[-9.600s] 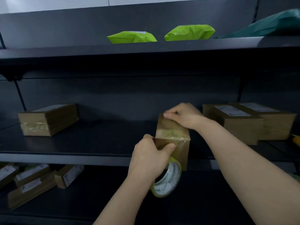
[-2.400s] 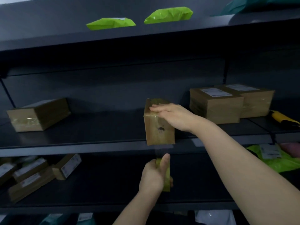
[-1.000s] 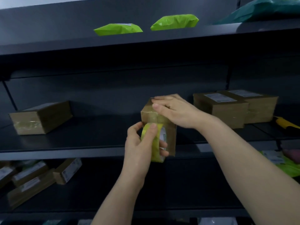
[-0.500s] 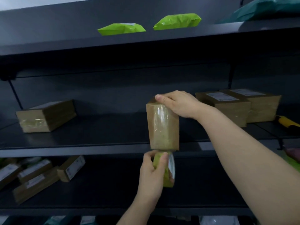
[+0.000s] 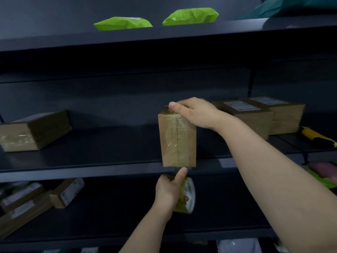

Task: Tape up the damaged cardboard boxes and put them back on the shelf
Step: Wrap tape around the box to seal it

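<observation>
The right hand (image 5: 197, 114) curls over the top end of the box (image 5: 177, 143), thumb on the near edge and fingers out of sight behind it. Under that grip the box stands on end at the front lip of the shelf (image 5: 82, 162), with glossy tape over its centre seam. Just below its bottom edge, the left hand (image 5: 168, 193) clasps the tape roll (image 5: 188, 196), thumb raised toward the box.

The box looks light and stiff, as one hand steadies it. The taped face is probably slick, so bare cardboard at the ends and corners offers the surer hold. Whether a strip joins roll and box cannot be made out, and the box's back and underside are hidden.
</observation>
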The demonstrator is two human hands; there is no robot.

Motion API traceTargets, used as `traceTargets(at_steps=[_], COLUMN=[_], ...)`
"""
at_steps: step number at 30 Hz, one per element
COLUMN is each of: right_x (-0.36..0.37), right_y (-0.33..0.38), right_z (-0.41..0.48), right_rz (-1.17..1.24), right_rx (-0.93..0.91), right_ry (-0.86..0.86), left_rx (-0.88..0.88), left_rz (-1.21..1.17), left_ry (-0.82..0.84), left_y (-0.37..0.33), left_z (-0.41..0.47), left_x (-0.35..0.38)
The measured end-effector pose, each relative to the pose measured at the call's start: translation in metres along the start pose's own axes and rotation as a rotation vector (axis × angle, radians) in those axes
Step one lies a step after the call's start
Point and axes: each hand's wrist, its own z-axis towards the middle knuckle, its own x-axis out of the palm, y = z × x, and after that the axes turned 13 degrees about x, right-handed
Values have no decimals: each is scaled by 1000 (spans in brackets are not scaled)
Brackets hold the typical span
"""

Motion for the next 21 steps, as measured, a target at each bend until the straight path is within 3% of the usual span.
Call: traceTargets(at_steps=[6,9,13,17,19,21], right_x=[-4,-19,-35,13,20,15], right_y=[-2,-3,-10,-34,-37,-32], right_z=[4,14,35,53,54,51], right_rz=[-71,155,310,232,62,-182], right_rx=[-29,-58,64,152,134,165], right_ry=[20,95,144,34,-79,18], left_rx=[114,233,382,472,460,428], left_rz=[53,189,286,527,596,612], left_ry=[-58,-110,-113,-82,-100,-92], left_y=[-13,-39,-81,-102,-111,-119], left_z=[-11,-29,-30,-8,8,24], left_x=[-5,-17,-40,-34,-33,-33])
